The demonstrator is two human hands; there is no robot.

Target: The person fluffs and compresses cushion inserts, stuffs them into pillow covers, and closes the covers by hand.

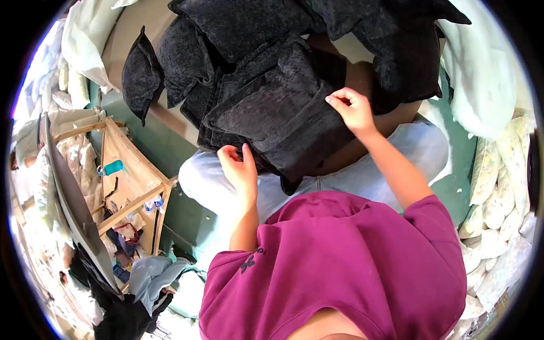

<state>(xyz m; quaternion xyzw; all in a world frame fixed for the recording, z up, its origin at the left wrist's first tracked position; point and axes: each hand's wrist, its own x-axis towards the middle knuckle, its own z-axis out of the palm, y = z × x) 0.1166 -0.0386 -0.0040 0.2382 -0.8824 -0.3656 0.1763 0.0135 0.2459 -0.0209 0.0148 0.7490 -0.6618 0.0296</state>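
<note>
A black, velvety cushion (272,107) lies across my lap, with a fold running over its near side. My left hand (239,170) is at the cushion's near left edge, its thumb raised and apart from the curled fingers. Over the right part of the same cushion, my right hand (354,113) has thumb and fingertips pressed together. Whatever is in that pinch, fabric or something small, I cannot make out. More black cushions (243,28) are heaped just beyond, and one narrow black cushion (141,76) stands at the far left.
To the left is a wooden frame (136,207) holding a teal roll (111,168), bottles and cloth scraps. Pale stuffed cushions (498,175) are piled on the right. White fabric (481,68) hangs at the upper right. Green floor (187,226) shows beside my legs.
</note>
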